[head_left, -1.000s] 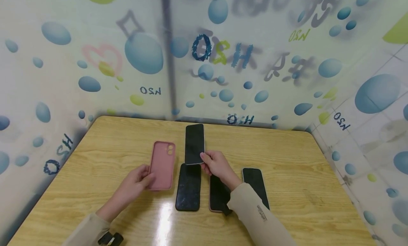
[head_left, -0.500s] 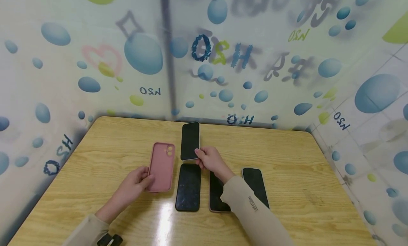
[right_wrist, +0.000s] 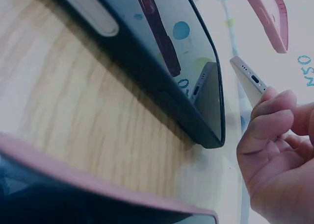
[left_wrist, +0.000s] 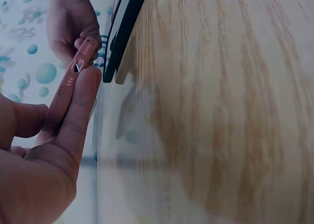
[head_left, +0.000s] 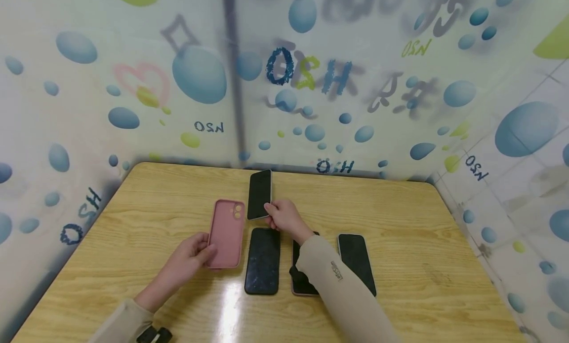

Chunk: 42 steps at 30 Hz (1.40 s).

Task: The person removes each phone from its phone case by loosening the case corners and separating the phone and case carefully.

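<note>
My left hand (head_left: 187, 256) pinches a pink phone case (head_left: 225, 236) by its lower left edge, with the camera cutout at the top right. In the left wrist view the case (left_wrist: 68, 84) shows its bottom edge between thumb and fingers. My right hand (head_left: 286, 218) grips a black-screened phone (head_left: 260, 194) with a pale frame by its lower right corner, near the table's back. In the right wrist view the phone's bottom edge (right_wrist: 252, 78) shows its charging port. The case and the held phone are apart. A dark-cased phone (head_left: 262, 262) lies just below the held phone.
Under my right forearm, a phone with a pink edge (head_left: 303, 289) is partly hidden. Another phone (head_left: 357, 259) lies to its right, partly covered by the sleeve. The wooden table (head_left: 426, 264) meets a patterned curtain (head_left: 284, 120) at the back.
My right hand has moved left and slightly back with the phone, away from above the dark-cased phone. The pink case has shifted down very slightly; the left hand is otherwise nearly still.
</note>
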Each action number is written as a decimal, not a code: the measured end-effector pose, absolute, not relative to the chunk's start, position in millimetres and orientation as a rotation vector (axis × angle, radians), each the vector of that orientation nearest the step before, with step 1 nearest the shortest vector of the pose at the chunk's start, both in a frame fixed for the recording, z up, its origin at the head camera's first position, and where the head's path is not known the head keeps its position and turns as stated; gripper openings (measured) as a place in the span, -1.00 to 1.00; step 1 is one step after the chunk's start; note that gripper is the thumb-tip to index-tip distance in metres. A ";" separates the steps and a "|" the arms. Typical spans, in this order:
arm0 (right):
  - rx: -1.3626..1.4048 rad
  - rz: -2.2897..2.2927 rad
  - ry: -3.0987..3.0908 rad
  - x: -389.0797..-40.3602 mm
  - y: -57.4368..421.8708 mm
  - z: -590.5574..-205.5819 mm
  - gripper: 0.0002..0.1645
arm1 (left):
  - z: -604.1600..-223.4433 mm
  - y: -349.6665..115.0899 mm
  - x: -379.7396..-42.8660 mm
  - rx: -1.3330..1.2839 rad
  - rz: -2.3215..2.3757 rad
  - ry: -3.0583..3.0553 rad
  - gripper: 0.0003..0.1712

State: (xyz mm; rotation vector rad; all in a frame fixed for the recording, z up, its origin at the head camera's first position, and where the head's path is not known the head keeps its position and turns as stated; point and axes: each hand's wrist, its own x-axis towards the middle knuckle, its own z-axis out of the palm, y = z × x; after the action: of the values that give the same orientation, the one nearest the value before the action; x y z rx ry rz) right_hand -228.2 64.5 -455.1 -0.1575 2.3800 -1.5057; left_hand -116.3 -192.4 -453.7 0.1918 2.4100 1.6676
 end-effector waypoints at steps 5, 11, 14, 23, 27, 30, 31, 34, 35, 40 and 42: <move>-0.131 -1.440 2.392 -233.4 59.1 -454.5 -0.53 | -454.6 -192.7 -116.0 0.184 1.643 2.425 -0.75; -0.093 -1.411 2.377 -240.0 57.1 -456.7 -0.56 | -452.2 -192.0 -114.4 0.148 1.637 2.413 -0.76; -0.094 -1.392 2.374 -243.7 57.0 -458.3 -0.56 | -452.1 -191.9 -114.9 0.151 1.642 2.411 -0.76; -0.095 -1.371 2.313 -252.2 54.4 -458.7 -0.58 | -450.4 -190.2 -115.0 0.159 1.649 2.400 -0.76; -0.100 -1.374 2.285 -254.1 52.2 -460.3 -0.59 | -450.0 -190.5 -114.8 0.155 1.634 2.411 -0.76; -0.120 -1.385 2.280 -254.7 49.2 -462.0 -0.56 | -450.0 -191.0 -114.5 0.157 1.636 2.407 -0.76; -0.124 -1.388 2.280 -254.8 48.2 -462.4 -0.54 | -450.0 -191.2 -114.3 0.157 1.637 2.406 -0.75; -0.146 -1.351 2.338 -255.3 45.2 -463.4 -0.49 | -450.3 -191.8 -114.2 0.161 1.642 2.400 -0.75; -0.164 -1.307 2.388 -255.8 44.1 -463.5 -0.48 | -450.4 -192.0 -114.2 0.165 1.643 2.398 -0.75; -0.259 -0.985 2.656 -259.3 38.9 -463.7 -0.50 | -451.2 -192.6 -114.9 0.173 1.647 2.395 -0.74; -0.272 -0.892 2.707 -260.2 37.0 -463.8 -0.55 | -451.6 -192.4 -114.6 0.174 1.649 2.395 -0.75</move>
State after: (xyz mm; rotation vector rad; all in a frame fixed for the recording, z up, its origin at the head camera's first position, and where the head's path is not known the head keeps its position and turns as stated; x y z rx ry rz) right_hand -260.2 37.0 -463.8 -0.2720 2.7074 -0.8922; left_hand -114.6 -192.4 -451.6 0.1741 2.3946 1.6486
